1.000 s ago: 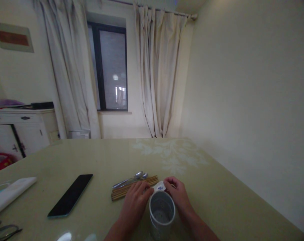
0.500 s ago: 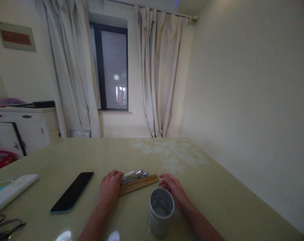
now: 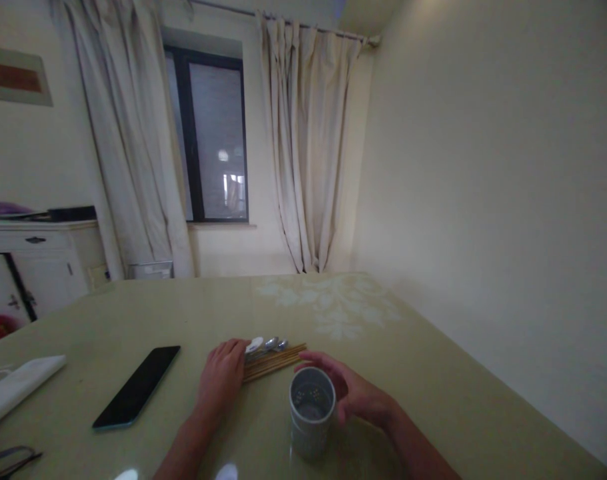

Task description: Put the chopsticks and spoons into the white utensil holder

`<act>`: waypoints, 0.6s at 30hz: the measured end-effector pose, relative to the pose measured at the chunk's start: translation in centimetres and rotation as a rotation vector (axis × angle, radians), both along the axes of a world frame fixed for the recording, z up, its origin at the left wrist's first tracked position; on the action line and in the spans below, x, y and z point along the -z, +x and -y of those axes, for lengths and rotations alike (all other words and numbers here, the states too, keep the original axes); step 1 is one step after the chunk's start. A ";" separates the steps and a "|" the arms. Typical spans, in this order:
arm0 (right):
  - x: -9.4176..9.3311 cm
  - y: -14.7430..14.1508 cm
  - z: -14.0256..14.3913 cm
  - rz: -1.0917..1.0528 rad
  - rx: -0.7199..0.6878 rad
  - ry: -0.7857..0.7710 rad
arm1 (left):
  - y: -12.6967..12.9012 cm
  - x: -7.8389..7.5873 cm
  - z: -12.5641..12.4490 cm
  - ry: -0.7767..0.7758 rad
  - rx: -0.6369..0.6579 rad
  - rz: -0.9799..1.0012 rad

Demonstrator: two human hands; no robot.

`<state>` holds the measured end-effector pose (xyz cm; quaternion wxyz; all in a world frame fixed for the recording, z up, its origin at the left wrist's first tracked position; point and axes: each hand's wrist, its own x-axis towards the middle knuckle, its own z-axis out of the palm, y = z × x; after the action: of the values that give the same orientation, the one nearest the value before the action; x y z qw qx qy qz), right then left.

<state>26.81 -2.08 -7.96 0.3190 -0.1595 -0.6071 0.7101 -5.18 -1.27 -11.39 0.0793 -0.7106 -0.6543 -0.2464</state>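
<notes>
My left hand (image 3: 224, 368) is closed over the left end of a bundle of wooden chopsticks (image 3: 276, 363) lying on the table. Metal spoons (image 3: 276, 345) and a white spoon (image 3: 254, 345) lie along the bundle's far side, their near ends hidden by that hand. Closer to me, a grey cylindrical utensil holder (image 3: 311, 427) stands upright, with small holes in its bottom and nothing else visible inside. My right hand (image 3: 346, 387) curves beside and behind its rim, thumb and fingers apart; whether it touches the holder I cannot tell.
A black phone (image 3: 137, 388) lies left of my left hand. Farther left are a white box-like object (image 3: 23, 387) and scissors (image 3: 8, 460), partly cut off by the frame. The pale green table (image 3: 183, 313) meets the wall on the right.
My right hand has moved from beside the chopsticks' right end toward the holder's rim, its thumb now showing. The left hand stays on the bundle. The view has shifted slightly right.
</notes>
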 end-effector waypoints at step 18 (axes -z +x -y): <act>0.1 -0.7 -0.2 0.119 0.109 0.088 | 0.2 1.4 -0.4 -0.076 0.020 -0.012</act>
<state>26.15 -1.90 -8.03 0.3270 -0.2199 -0.6462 0.6536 -4.95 -0.88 -12.75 0.0536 -0.7211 -0.6555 -0.2179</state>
